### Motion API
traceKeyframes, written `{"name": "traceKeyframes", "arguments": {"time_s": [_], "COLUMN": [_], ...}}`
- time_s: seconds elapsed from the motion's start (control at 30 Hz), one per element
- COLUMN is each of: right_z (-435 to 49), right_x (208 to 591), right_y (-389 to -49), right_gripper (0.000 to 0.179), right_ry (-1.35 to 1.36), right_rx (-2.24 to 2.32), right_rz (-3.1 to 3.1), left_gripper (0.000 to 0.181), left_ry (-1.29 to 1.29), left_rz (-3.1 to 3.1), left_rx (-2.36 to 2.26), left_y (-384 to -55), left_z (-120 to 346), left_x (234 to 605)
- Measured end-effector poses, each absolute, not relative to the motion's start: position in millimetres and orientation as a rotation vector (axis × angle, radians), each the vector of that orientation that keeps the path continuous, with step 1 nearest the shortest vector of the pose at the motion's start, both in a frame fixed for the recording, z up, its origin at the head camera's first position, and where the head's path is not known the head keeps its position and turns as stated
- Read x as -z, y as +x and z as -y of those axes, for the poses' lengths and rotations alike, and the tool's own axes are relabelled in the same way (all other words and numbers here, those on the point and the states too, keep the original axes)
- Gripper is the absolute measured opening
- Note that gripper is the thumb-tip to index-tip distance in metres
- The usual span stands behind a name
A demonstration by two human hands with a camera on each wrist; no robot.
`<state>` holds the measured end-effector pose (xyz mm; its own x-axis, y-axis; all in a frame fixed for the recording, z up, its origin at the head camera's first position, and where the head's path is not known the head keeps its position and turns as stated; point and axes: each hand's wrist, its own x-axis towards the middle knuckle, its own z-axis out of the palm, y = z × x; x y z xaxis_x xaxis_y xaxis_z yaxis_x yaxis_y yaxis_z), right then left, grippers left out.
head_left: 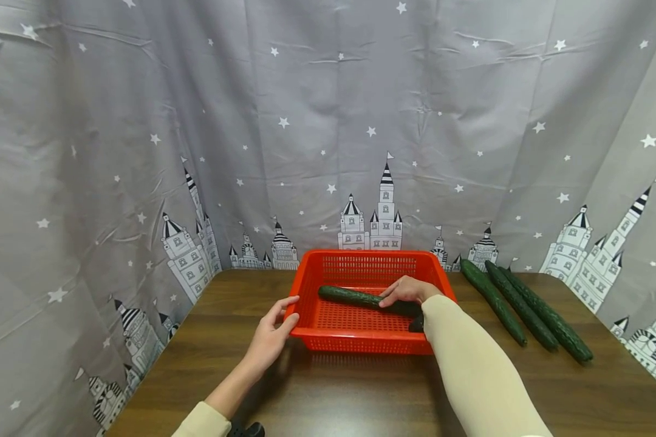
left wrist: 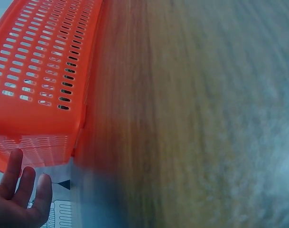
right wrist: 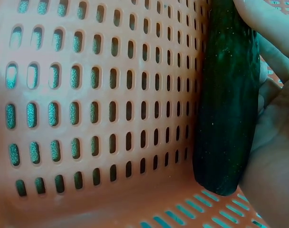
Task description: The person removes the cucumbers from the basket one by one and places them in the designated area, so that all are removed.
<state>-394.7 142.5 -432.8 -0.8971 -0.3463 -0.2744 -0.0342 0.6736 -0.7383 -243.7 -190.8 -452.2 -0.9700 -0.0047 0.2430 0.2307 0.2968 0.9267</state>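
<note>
My right hand (head_left: 407, 290) reaches into a red perforated plastic basket (head_left: 361, 333) and grips a long dark green cucumber (head_left: 347, 295). The cucumber lies across the inside of the basket, over its slotted floor. In the right wrist view the thumb and fingers wrap one side of the cucumber (right wrist: 227, 104), whose blunt end points down beside the slotted wall. At the basket's left rim is my left hand (head_left: 270, 334), fingertips right at the edge. Its fingers (left wrist: 42, 194) look loosely extended in the left wrist view, next to the basket's outer wall.
Three more cucumbers (head_left: 525, 306) lie side by side on the wooden table (head_left: 355, 394), right of the basket. Behind the table hangs a grey curtain (head_left: 317, 79) with white stars and castles. Something small and black (head_left: 246, 430) shows by the left sleeve.
</note>
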Motion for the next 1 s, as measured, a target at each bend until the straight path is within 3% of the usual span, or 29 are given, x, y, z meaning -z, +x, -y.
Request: {"name": "traceKeyframes", "arguments": {"time_s": [1.0], "right_z": [-145], "right_x": [428], "right_y": [-403], "right_gripper": [0.031], "right_ry": [-0.398], "right_rx": [1.185], "right_rz": [-2.522], "left_gripper": [0.038], "left_ry": [-0.184], "left_rz": [2.342], "left_rx": [1.749], "left_y": [-240], "left_z": [185], "left_x": [446]}}
